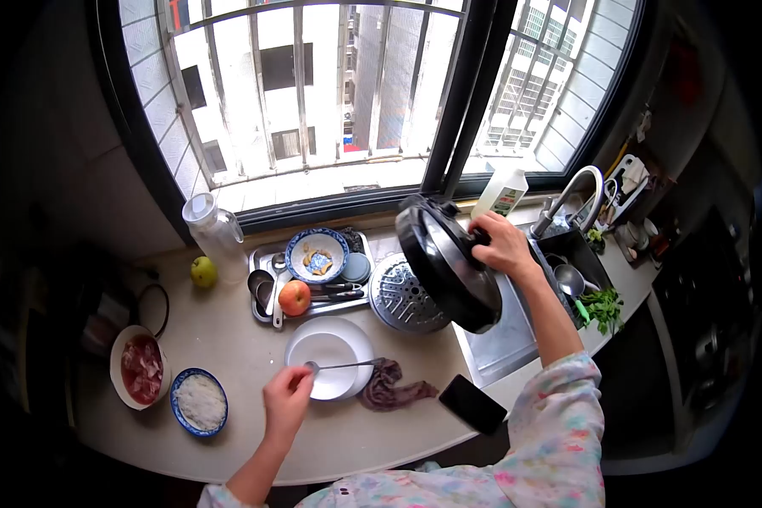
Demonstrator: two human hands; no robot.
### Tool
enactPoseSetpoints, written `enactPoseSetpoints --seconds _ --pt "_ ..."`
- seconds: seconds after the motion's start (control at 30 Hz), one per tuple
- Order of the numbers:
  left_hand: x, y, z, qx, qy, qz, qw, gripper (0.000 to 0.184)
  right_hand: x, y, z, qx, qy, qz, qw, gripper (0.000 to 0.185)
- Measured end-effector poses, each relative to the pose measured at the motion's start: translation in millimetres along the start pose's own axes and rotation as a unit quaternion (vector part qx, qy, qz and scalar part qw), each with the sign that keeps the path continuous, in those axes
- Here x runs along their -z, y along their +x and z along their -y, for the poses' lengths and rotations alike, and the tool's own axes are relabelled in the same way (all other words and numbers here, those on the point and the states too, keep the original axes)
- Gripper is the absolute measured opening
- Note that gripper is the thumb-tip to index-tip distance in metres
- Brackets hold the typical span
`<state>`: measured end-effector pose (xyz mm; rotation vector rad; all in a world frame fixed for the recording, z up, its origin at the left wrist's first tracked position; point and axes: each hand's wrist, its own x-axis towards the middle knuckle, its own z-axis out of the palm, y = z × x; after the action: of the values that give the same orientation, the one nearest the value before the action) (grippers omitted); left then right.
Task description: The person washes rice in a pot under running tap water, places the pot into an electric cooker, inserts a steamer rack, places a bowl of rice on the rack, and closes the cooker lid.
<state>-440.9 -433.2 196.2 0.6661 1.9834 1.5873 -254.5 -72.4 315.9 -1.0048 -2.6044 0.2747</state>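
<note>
My right hand grips a big round black-and-shiny lid, tilted steeply above the counter; its underside is turned away from me. Just below and left of it sits a round metal steamer plate full of holes. My left hand is closed at the near-left rim of a white bowl, pinching one end of a thin metal spoon that lies across the bowl. A dark crumpled cloth touches the spoon's other end.
A tray holds a patterned bowl, a red apple and spoons. At left stand bowls of meat and white food, a green apple and glass jug. A phone lies near the sink.
</note>
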Motion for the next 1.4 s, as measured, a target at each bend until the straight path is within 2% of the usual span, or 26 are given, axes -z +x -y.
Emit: enactPoseSetpoints --seconds 0.03,0.1,0.17,0.23,0.33,0.43,0.47,0.6,0.67,0.73,0.83,1.0,1.2,1.37,1.4 --pt "-20.8 17.5 -5.8 -0.022 -0.006 0.02 1.0 0.013 1.7 -7.1 -7.6 -0.007 -0.015 -0.001 1.0 0.03" --pt "-65.0 51.6 -15.0 0.02 -0.081 0.05 0.995 0.025 7.2 -24.3 -17.8 0.001 -0.029 -0.008 1.0 0.028" --pt "-112.5 84.9 -7.4 0.084 -0.142 0.03 0.986 0.032 12.2 -42.2 -24.6 -0.014 -0.041 -0.013 0.999 0.026" --pt "-148.6 111.9 -1.2 0.25 -0.108 0.044 0.961 0.039 14.0 -57.5 -33.4 -0.032 -0.049 -0.009 0.998 0.025" --pt "-183.6 128.3 18.9 0.321 -0.039 -0.008 0.946 0.028 13.9 -76.4 -47.2 -0.042 -0.064 -0.004 0.997 0.024" --pt "-188.5 136.5 33.7 0.312 0.004 0.004 0.95 0.013 12.2 -87.3 -62.4 -0.055 -0.067 -0.006 0.996 0.024" --pt "-189.6 138.7 36.8 0.33 -0.047 0.007 0.943 0.008 11.5 -90.0 -67.1 -0.058 -0.067 -0.007 0.996 0.024" --pt "-187.1 145.8 44.9 0.344 -0.149 0.048 0.926 0.008 11.5 -92.7 -74.9 -0.079 -0.059 -0.019 0.995 0.023" --pt "-183.3 155.4 38.2 0.345 -0.272 0.056 0.896 0.01 9.7 -92.3 -79.4 -0.09 -0.049 -0.029 0.994 0.023" --pt "-171.4 157.1 3.1 0.321 -0.388 0.055 0.862 0.01 9.4 -89.5 -81.6 -0.111 -0.037 -0.036 0.992 0.022" --pt "-143.0 164.6 -35.9 0.257 -0.411 0.063 0.872 0.007 10.6 -81.4 -77.2 -0.119 -0.032 -0.046 0.991 0.022" --pt "-70.7 146.4 -70.8 0.122 -0.422 -0.005 0.898 0.014 -13.3 -65.9 -53.0 -0.061 -0.071 -0.073 0.993 0.023" --pt "14.6 92.3 -44.7 0.106 -0.466 -0.057 0.877 0.016 -89.3 -34.4 5.3 0.066 -0.101 -0.085 0.989 0.023" --pt "92.0 25.0 5.2 0.09 -0.464 -0.127 0.872 0.016 -138.8 -20.5 32.5 0.1 -0.112 -0.035 0.988 0.027" --pt "105.1 10.3 14.5 0.1 -0.479 -0.157 0.858 0.015 -143.7 -19.6 37.9 0.113 -0.107 -0.034 0.987 0.028"
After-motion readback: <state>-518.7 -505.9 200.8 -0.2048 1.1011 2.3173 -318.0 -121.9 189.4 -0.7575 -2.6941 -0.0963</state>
